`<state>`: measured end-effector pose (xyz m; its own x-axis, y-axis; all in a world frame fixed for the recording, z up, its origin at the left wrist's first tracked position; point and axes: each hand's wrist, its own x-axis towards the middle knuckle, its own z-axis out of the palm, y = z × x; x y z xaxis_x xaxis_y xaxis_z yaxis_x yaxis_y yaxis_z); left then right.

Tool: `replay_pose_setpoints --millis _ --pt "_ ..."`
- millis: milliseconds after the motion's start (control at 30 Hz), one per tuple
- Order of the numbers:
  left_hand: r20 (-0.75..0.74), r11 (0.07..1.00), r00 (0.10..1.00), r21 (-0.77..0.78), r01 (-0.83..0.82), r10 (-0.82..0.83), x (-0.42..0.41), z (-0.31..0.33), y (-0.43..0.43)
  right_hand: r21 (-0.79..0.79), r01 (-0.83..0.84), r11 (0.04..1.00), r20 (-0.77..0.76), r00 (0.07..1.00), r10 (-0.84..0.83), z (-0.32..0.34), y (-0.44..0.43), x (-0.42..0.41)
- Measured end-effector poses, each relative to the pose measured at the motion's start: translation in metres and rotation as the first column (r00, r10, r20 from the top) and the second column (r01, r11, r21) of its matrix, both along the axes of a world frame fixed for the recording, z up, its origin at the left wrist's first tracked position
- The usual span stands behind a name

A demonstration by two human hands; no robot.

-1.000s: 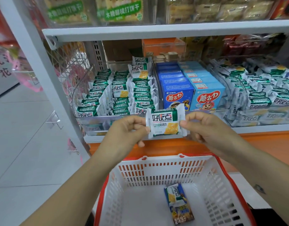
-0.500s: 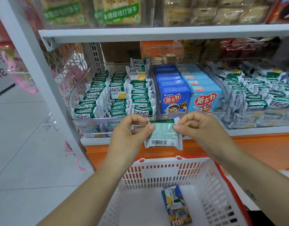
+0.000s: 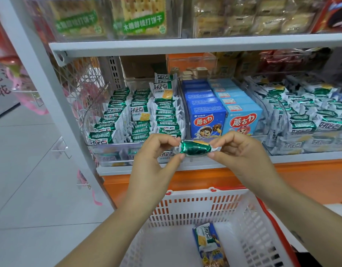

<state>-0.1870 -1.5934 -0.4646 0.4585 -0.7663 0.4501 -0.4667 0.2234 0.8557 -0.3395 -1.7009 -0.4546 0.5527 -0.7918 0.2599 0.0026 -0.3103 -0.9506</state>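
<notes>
Held packet [image 3: 195, 149]: one biscuit packet, turned edge-on, was in the air just in front of the shelf's [image 3: 301, 158] front edge and higher than the far rim of the basket [image 3: 185, 209].
Left hand [image 3: 152, 160]: the grip was closed, with thumb and fingertips pinching the packet's left end seal.
Right hand [image 3: 241, 151]: the grip was closed in the same pinch on the right end seal.
Risk, slip: both grips lay only on thin, slick seals. If one pinch loosened during a turn, the packet would probably swing or fall, and it might miss the basket.
Risk, damage: pulling the two ends apart could strain a seal. Squeezing the middle could crack the biscuits.
Risk, knock: the knuckles were near the clear bin [image 3: 116, 149] at the shelf's front edge, so a forward move might disturb its packets.
Count, hands: two, both on the packet.
Count, baskets: one.
Count, loose packet in basket [image 3: 208, 245]: one was visible, lying on the basket floor.
Count, blue boxes [image 3: 206, 120]: two rows stood side by side. One box face showed per row, and those behind were too hidden to total.
Count, binned packets: three rows were in the left bin and a heap [image 3: 305, 120] in the right, too many to count.
</notes>
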Motion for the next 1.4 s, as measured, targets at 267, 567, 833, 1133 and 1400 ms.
replay_pose_setpoints --millis 267,567,833,1133,1400 --pt "0.037 1.0 0.999 0.02 0.003 -0.004 0.002 -0.001 0.001 -0.017 0.016 1.0 -0.006 1.0 -0.016 0.0 0.002 0.001" --pt "-0.221 0.989 0.972 0.109 0.104 -0.078 0.005 0.004 -0.002 0.015 0.032 0.999 0.05 0.998 -0.033 0.014 0.011 0.001" --pt "-0.123 0.949 0.955 0.134 0.287 -0.271 0.001 0.016 0.005 0.601 -0.064 0.797 0.228 0.969 -0.094 0.014 0.005 0.007" --pt "0.163 0.979 0.98 0.184 0.082 -0.113 0.013 0.02 0.006 0.747 -0.14 0.649 0.125 0.99 0.07 0.01 0.013 0.007" --pt "0.01 0.933 0.993 0.345 0.104 -0.114 0.029 0.016 0.005 -0.219 -0.074 0.973 -0.249 0.968 0.018 0.024 0.006 0.009"
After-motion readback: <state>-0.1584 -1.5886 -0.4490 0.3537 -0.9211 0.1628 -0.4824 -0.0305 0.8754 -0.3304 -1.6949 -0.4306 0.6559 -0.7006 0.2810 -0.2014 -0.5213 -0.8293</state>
